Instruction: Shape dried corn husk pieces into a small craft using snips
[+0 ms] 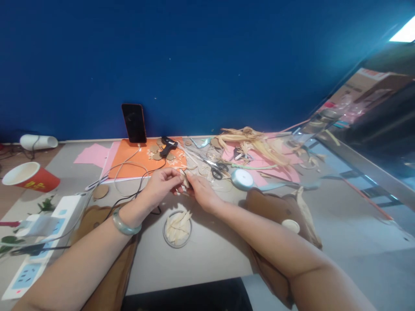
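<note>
My left hand (165, 185) and my right hand (201, 190) meet above the table, fingertips pinched together around a small pale piece of husk (186, 181). Fingers partly cover the piece, so its full shape is hidden. Just below them, a small round dish (177, 246) holds pale, pointed husk cuttings (178, 226). Black scissors (216, 170) lie behind my right hand. Beyond my left hand, a black glue gun (168, 147) rests on orange paper (123, 166) with several brown discs. A green bangle (125, 223) circles my left wrist.
A phone (134, 123) leans against the blue wall (201, 56). To the right are dried husks (256, 140), pink paper (288, 172), a ribbon spool (242, 178) and a brown cushion (275, 207). At left stand a power strip (26, 276) and a tilted red cup (40, 179); cables cross the table.
</note>
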`<state>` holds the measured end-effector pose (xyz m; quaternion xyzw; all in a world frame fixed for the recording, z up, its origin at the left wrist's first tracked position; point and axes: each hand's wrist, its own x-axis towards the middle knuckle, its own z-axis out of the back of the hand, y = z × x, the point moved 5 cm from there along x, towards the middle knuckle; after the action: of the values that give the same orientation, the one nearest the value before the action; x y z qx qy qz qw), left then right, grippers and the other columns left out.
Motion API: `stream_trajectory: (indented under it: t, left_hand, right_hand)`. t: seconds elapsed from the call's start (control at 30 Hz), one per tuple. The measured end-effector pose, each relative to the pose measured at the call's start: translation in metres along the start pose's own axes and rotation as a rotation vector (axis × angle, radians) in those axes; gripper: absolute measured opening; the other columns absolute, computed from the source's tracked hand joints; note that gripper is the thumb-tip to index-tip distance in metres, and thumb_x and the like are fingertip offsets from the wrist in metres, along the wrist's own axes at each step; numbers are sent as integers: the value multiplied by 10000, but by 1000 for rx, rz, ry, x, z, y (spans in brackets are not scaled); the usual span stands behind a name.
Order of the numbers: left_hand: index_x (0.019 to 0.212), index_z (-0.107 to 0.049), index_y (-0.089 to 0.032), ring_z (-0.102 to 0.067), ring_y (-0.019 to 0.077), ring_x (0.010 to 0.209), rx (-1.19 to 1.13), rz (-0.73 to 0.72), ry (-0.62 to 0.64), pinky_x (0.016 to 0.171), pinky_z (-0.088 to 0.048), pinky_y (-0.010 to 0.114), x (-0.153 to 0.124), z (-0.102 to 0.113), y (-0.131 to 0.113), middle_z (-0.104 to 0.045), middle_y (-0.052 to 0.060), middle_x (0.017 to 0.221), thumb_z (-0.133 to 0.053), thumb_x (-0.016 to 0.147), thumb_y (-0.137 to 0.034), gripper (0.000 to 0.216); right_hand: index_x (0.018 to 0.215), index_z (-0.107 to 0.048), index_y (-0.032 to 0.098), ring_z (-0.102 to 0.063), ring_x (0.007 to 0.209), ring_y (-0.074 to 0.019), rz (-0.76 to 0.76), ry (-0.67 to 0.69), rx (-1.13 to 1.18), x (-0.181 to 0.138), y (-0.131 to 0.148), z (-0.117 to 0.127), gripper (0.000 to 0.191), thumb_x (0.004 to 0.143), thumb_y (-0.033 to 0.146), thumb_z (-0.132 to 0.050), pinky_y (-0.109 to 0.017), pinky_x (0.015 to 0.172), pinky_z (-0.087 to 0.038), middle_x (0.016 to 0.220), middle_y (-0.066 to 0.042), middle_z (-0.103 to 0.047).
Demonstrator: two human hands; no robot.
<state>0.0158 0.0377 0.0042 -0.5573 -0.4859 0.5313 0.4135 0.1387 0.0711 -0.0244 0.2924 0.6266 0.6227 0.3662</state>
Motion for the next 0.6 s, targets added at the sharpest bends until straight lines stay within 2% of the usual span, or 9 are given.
stream_trajectory:
  t: [0.27, 0.6]
  left_hand:
    - [696, -594, -151, -597, 103, 502, -1, 17, -10, 500, -463, 194, -1, -1, -1, -635, -7, 540, -746, 667, -338, 243]
    - [705, -591, -153, -597, 106, 502, 2, 25, -4, 507, -467, 195, -2, -1, 0, -632, -3, 531, -741, 677, -342, 242]
  right_hand:
    - [648, -516, 183, -365, 529, -111, -2, 11, -27, -1, 2, 1, 535, 935, 599, -341, -254, 504, -306, 574, 22, -433]
    - [621, -478, 188, -333, 492, -103, 2, -22, -33, -4, 9, 0, 520, 941, 576, -345, -258, 487, -282, 534, 34, -406]
